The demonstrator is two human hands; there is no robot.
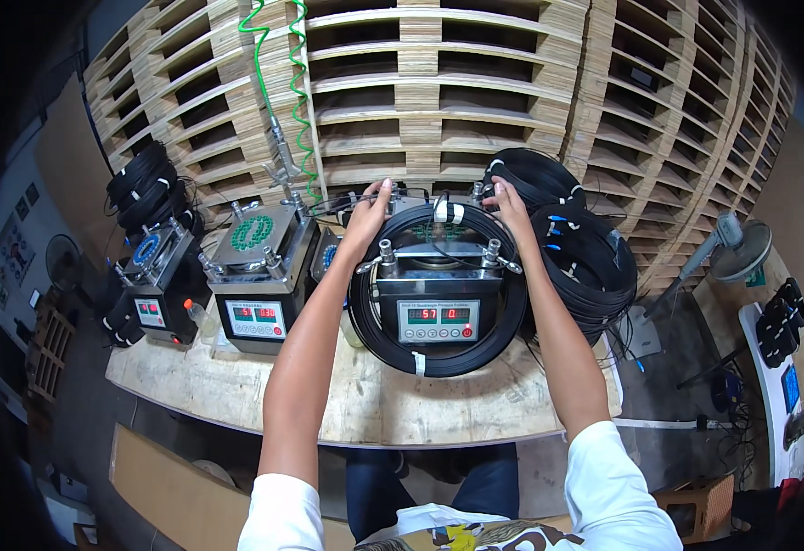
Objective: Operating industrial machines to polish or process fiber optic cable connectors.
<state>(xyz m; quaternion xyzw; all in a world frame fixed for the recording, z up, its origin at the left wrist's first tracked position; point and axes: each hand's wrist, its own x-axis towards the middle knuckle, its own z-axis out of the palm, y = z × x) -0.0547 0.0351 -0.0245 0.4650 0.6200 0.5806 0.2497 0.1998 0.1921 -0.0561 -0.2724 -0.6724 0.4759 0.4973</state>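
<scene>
A metal benchtop machine (438,286) with a lit red display stands on the bench before me. Around its front hangs a coil of black cable (515,317), tied with white wraps at top and bottom. My left hand (368,223) is at the machine's back left corner, fingers closed beside a metal clamp post (396,199). At the back right corner my right hand (511,209) curls its fingers beside another post (478,192). What either hand grips is hidden. Two front clamps (386,252) with side levers stand untouched.
Two similar machines (253,275) (149,275) stand left on the wooden bench (236,381). Black cable coils (585,271) pile up at right, more (145,188) at far left. Green spiral hoses (301,83) hang before stacked pallets (420,101). A fan (742,248) stands right.
</scene>
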